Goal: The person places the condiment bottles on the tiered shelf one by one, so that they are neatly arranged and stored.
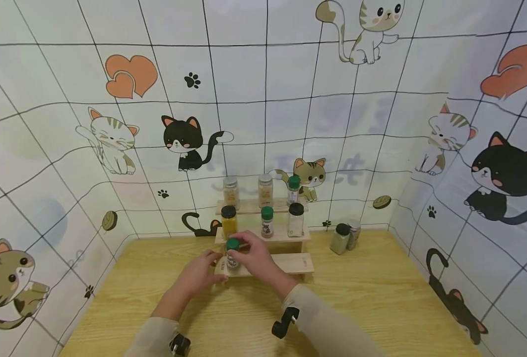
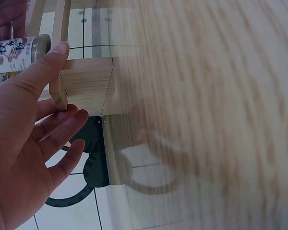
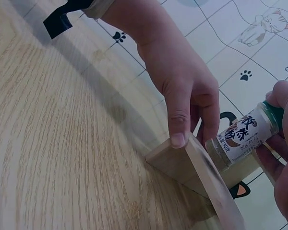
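My right hand [image 1: 258, 257] holds a green-capped spice jar [image 1: 232, 262] upright at the left end of the lowest step of a wooden tiered rack [image 1: 286, 264]. Its fingers grip the jar near the cap, as the right wrist view shows; the white label [image 3: 241, 138] has dark characters. The jar's base is at the step's top; whether it bears on the wood I cannot tell. At that same end my left hand [image 1: 197, 273] pinches the step, thumb on its front edge and fingers behind. In the left wrist view the step end [image 2: 59, 91] sits between thumb and fingers.
On the middle step stand a yellow-filled jar [image 1: 229, 224], a green-capped jar [image 1: 267, 224] and a black-capped jar [image 1: 296, 223]. Above are two pale-lidded jars [image 1: 230, 193] and another green-capped jar [image 1: 293, 191]. Two more jars [image 1: 340, 240] stand right of the rack, before the tiled wall.
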Demonstrator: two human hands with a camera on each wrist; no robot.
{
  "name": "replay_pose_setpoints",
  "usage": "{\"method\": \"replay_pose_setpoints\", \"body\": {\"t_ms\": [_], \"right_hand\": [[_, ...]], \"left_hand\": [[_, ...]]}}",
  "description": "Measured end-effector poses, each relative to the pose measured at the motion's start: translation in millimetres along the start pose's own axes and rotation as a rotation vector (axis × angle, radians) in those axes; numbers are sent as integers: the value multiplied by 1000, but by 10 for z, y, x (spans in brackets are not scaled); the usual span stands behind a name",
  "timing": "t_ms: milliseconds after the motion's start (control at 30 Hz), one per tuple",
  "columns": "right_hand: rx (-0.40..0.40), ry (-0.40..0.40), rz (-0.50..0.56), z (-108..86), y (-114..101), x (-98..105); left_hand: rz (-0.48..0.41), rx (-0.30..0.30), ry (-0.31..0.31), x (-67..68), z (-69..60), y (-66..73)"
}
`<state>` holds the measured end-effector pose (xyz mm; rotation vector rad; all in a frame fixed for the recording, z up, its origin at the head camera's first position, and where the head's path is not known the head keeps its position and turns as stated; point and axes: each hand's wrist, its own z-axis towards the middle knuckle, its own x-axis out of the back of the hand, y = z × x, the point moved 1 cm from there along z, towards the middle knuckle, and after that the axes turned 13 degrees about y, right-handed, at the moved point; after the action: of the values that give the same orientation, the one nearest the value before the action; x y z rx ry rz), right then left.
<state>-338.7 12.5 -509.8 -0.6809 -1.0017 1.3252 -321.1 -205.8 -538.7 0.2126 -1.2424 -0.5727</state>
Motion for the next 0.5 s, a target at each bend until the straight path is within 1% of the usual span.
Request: {"method": "replay_pose_setpoints", "body": {"t_ms": [267,500], "right_hand": [[-17,-15,-34,35,30,-104],[14,8,-22,19,85,-152]], "left_hand": [[-20,-19,11,10,1,-6],[-17,-15,6,32,-15,11]]}}
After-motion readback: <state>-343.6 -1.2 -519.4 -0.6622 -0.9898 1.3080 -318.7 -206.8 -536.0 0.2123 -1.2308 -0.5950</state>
